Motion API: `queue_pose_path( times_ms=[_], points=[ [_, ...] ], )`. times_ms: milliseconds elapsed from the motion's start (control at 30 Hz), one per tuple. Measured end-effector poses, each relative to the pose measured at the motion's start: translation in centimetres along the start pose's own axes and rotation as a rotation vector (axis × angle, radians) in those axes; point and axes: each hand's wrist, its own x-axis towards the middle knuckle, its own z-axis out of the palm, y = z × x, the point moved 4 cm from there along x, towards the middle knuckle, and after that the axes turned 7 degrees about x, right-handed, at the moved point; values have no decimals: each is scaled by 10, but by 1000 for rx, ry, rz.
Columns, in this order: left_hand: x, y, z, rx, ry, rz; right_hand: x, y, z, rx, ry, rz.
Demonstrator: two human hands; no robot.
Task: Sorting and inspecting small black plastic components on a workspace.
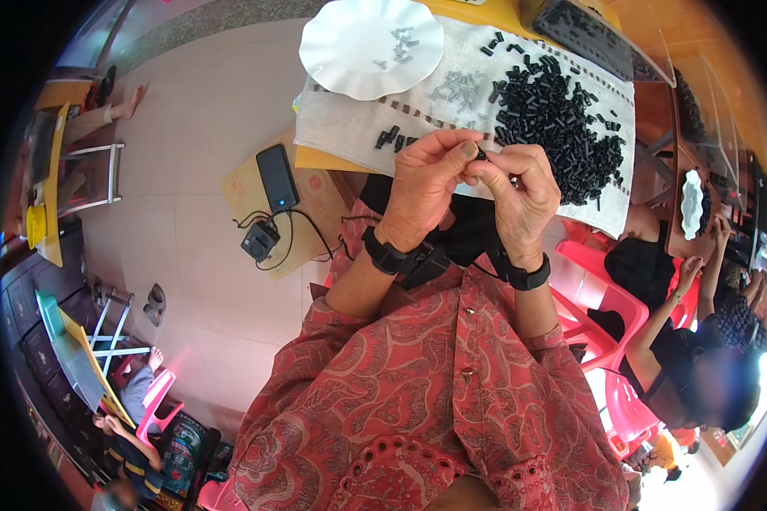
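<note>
My left hand and my right hand meet in front of my chest, fingertips pinched together on one small black plastic part. Both wrists wear black bands. Just beyond the hands a white cloth lies on the table, with a large heap of small black parts on its right side. Several small grey metal pieces lie in the cloth's middle. A few black parts sit near the cloth's near edge. A white scalloped plate holding several grey pieces rests at the cloth's far left.
A black power bank and a charger with cables lie on cardboard on the tiled floor at left. Red plastic chairs stand at right, where another person sits working. A black tray of parts sits at the far table edge.
</note>
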Motion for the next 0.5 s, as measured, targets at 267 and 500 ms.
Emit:
queue_pose_path(
  times_ms=[267,500],
  points=[
    [-3,3,6,63,56,64,-7,7,3,284,47,256],
    [-2,6,6,84,30,49,-4,12,2,270,-16,150]
  ],
)
